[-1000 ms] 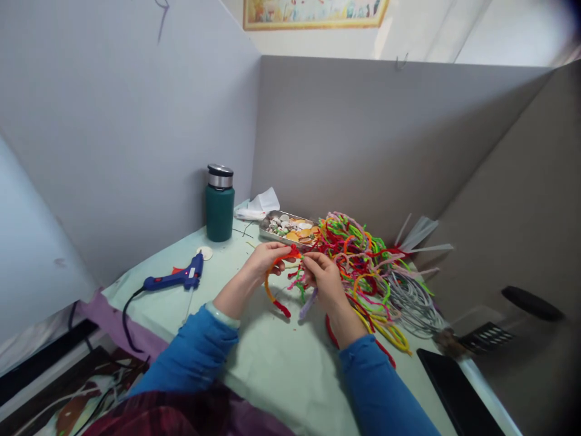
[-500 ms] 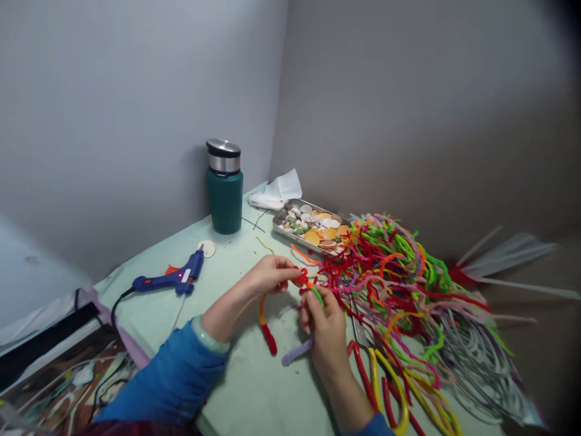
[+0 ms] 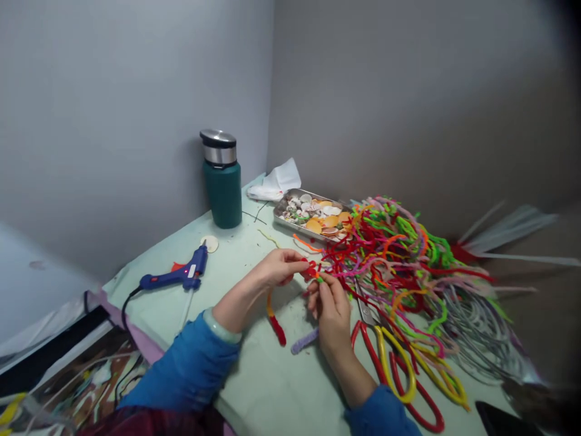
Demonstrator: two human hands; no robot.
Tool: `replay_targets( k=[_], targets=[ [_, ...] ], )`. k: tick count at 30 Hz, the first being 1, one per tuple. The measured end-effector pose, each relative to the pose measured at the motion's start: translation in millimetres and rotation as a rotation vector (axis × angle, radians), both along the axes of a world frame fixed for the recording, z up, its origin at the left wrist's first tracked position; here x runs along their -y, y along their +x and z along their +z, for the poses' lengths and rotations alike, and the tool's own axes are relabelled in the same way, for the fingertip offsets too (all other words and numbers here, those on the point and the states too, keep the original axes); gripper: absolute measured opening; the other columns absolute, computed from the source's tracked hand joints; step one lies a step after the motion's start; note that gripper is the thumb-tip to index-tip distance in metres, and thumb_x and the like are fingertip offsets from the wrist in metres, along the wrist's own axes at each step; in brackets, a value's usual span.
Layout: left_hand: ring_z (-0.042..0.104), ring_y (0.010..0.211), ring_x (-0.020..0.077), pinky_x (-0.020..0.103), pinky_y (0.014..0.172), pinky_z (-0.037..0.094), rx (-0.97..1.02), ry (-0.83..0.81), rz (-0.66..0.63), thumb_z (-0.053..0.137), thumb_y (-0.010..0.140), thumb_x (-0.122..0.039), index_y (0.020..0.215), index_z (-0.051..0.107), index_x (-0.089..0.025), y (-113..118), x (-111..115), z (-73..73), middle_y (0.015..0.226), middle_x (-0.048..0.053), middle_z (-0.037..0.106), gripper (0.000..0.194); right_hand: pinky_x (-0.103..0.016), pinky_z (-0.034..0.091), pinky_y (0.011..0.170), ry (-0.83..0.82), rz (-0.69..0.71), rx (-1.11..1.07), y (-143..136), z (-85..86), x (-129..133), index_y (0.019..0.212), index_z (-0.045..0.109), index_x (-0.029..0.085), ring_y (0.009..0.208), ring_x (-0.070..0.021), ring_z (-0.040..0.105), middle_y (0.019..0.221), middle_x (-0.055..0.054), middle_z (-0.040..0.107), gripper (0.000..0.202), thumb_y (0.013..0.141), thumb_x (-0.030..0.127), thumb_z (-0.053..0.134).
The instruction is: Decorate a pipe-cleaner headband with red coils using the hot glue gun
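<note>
Over the middle of the table, my left hand [image 3: 282, 268] pinches a small red fuzzy piece [image 3: 310, 268] between thumb and fingertips. Close against it, my right hand [image 3: 332, 306] has its fingers closed on the orange and green end of the same piece. Beneath my left hand lies a yellow and red fuzzy stick [image 3: 277, 330]. A purple fuzzy stick [image 3: 305, 342] shows beside my right hand, its far end hidden behind the fingers. How the colours join between my fingertips is too small to tell.
A blue glue gun [image 3: 181, 275] rests at the left near a round disc [image 3: 209, 243]. Behind are a green bottle [image 3: 223, 194] and a metal tray [image 3: 282, 223] of shells. Right of my hands lie scissors [image 3: 365, 312], a pile of coloured pipe cleaners [image 3: 399, 242] and grey wires [image 3: 472, 333].
The camera view has shifted slightly. My right fingers have moved up the green end, so less green shows. Both hands keep their grip, and a dark object now shows at lower right.
</note>
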State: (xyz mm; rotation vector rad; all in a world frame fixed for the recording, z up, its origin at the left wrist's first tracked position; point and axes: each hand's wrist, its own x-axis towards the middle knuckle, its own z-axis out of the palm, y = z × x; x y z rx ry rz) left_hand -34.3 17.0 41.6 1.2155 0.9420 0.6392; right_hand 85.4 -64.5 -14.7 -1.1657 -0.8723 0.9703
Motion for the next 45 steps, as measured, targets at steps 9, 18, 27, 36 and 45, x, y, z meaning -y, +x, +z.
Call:
replay_targets(
  k=[9, 18, 27, 36, 45],
  targets=[
    [0.020, 0.032, 0.0022, 0.022, 0.036, 0.010, -0.014, 0.026, -0.071, 0.067, 0.066, -0.033, 0.068, 0.058, -0.013, -8, 14, 2.5, 0.043, -0.006, 0.046, 0.022, -0.023, 0.040, 0.052, 0.129, 0.095, 0.304, 6, 20.5, 5, 0.094, 0.056, 0.022, 0.061, -0.0116, 0.052, 0.083, -0.001, 0.061, 0.019, 0.078, 0.031, 0.060],
    [0.032, 0.033, 0.0030, 0.019, 0.034, 0.015, 0.058, 0.065, -0.131, 0.068, 0.064, -0.040, 0.072, 0.058, -0.013, -13, 16, -5.7, 0.047, -0.005, 0.050, 0.030, -0.021, 0.031, 0.043, 0.056, 0.088, 0.201, 4, 22.3, 5, 0.080, 0.058, 0.021, 0.047, -0.0079, 0.042, 0.063, 0.004, 0.053, 0.018, 0.078, 0.039, 0.061],
    [0.031, 0.033, 0.0029, 0.019, 0.035, 0.016, 0.026, 0.068, -0.138, 0.069, 0.063, -0.038, 0.074, 0.057, -0.014, -9, 13, -12.6, 0.047, -0.005, 0.051, 0.030, -0.019, 0.029, 0.036, -0.093, 0.178, -0.031, 13, 24.7, 4, 0.079, 0.057, 0.020, 0.044, -0.0090, 0.047, 0.062, 0.001, 0.059, 0.035, 0.075, 0.055, 0.057],
    [0.033, 0.034, 0.0046, 0.019, 0.036, 0.020, -0.019, 0.106, -0.208, 0.060, 0.070, -0.055, 0.072, 0.057, -0.013, -8, 16, -16.7, 0.044, -0.005, 0.046, 0.042, -0.019, 0.027, 0.035, -0.091, 0.163, 0.029, 14, 23.6, 5, 0.071, 0.053, 0.019, 0.040, -0.0074, 0.042, 0.054, 0.005, 0.056, 0.026, 0.067, 0.041, 0.067],
    [0.033, 0.036, 0.0032, 0.019, 0.036, 0.019, -0.090, 0.164, -0.171, 0.066, 0.063, -0.050, 0.071, 0.058, -0.013, -7, 17, -22.4, 0.055, -0.001, 0.057, 0.039, -0.017, 0.029, 0.033, -0.100, 0.222, 0.008, 16, 18.6, 4, 0.073, 0.055, 0.018, 0.040, -0.0067, 0.044, 0.059, 0.003, 0.059, 0.029, 0.070, 0.046, 0.064]
  ],
)
